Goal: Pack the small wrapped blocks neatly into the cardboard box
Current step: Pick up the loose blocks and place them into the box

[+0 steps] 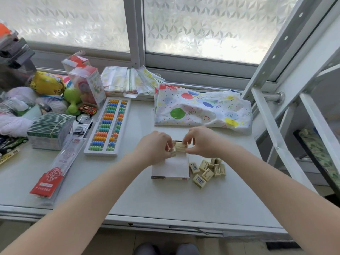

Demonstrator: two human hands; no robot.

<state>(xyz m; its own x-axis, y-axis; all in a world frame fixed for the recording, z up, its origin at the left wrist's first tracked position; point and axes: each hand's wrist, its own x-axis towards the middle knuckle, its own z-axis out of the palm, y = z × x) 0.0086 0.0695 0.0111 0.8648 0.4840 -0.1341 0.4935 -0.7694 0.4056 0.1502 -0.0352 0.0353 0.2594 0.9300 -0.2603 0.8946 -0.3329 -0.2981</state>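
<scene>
A flat white cardboard box (171, 168) lies mid-table, its far end hidden under my hands. Both hands meet over that far end. My right hand (200, 142) pinches a small cream wrapped block (180, 146) from above. My left hand (156, 146) grips another block at the box's far end, mostly hidden by its fingers. Several loose cream blocks (207, 171) with barcode labels lie in a heap just right of the box.
A colourful abacus (108, 126) lies left of the box. Balloon-print wrapping (202, 109) sits behind it. A red-and-clear packet (55, 166), a stack of green packs (49, 129) and toys crowd the left. A white metal frame (276, 89) stands at the right.
</scene>
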